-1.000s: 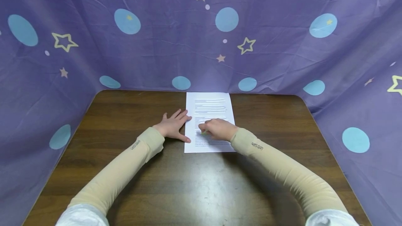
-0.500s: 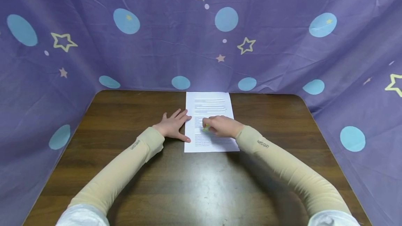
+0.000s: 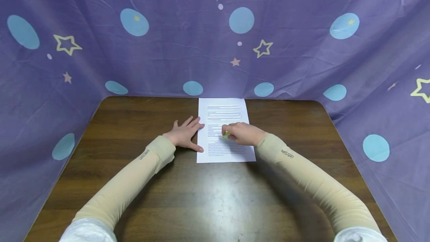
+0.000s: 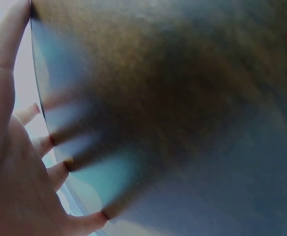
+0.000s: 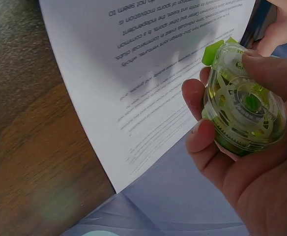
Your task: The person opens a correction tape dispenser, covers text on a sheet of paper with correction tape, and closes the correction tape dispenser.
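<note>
A printed sheet of paper (image 3: pixel 221 104) lies on the brown wooden table near its far edge. My left hand (image 3: pixel 184 134) rests flat with spread fingers at the sheet's left edge, thumb and some fingertips over the paper. In my right hand (image 3: pixel 246 133) I grip a green, see-through correction tape (image 5: pixel 244 101), its gears visible through the casing in the right wrist view. The correction tape's green tip end (image 5: pixel 213 52) points toward the printed text. In the head view most of the correction tape is hidden by my right fingers. White strips cover some lines higher on the sheet.
The wooden table (image 3: pixel 134 182) stretches out to both sides and toward me. A purple curtain (image 3: pixel 188 40) with stars and blue ovals hangs along the back and both sides, touching the table's far edge.
My right hand has moved rightward and slightly up across the sheet with the correction tape. My left hand has stayed in place on the sheet's edge.
</note>
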### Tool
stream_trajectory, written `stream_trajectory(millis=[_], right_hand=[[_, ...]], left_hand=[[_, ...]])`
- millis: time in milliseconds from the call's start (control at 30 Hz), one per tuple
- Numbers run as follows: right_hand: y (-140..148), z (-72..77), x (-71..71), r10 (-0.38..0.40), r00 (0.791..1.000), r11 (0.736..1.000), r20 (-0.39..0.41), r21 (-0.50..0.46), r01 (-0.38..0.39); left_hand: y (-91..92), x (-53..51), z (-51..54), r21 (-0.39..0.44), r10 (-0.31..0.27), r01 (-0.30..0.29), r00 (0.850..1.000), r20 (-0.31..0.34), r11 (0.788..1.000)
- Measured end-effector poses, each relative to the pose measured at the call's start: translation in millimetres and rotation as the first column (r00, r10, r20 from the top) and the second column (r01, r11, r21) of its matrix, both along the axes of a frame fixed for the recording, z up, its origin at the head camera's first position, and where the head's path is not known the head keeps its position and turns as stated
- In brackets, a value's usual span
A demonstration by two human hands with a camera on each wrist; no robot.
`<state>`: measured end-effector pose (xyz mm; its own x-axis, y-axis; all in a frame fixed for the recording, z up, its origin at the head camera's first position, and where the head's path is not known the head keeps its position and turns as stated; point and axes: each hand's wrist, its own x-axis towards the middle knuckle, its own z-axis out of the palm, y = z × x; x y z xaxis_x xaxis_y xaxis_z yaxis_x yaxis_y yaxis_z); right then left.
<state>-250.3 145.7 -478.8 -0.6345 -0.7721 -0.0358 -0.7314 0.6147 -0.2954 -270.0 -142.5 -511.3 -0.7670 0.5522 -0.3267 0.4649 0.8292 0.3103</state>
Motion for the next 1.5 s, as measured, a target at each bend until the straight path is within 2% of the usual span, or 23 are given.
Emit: stream_trajectory(millis=[800, 1133, 1367, 1500], right_hand=[[18, -1.7, 3.9, -0.009, 0.999, 0.999, 0.035, 0.036, 0.007], [19, -8.2, 4.9, -0.006, 0.999, 0.999, 0.042, 0.046, 0.004], [21, -10.7, 6.3, 0.073, 0.997, 0.997, -0.006, -0.002, -0.073], [20, -11.1, 6.6, 0.086, 0.996, 0.996, -0.036, -0.007, -0.086]], left_hand=[[0.8, -1.5, 0.0, -0.009, 0.007, -0.007, 1.000, 0.024, 1.000], [1.2, -0.2, -1.5, -0.002, 0.003, -0.003, 1.000, 0.010, 1.000], [1.3, 0.7, -0.2, 0.002, 0.007, -0.007, 1.000, 0.019, 1.000], [1.0, 0.0, -0.3, 0.000, 0.010, -0.010, 1.000, 0.027, 1.000]])
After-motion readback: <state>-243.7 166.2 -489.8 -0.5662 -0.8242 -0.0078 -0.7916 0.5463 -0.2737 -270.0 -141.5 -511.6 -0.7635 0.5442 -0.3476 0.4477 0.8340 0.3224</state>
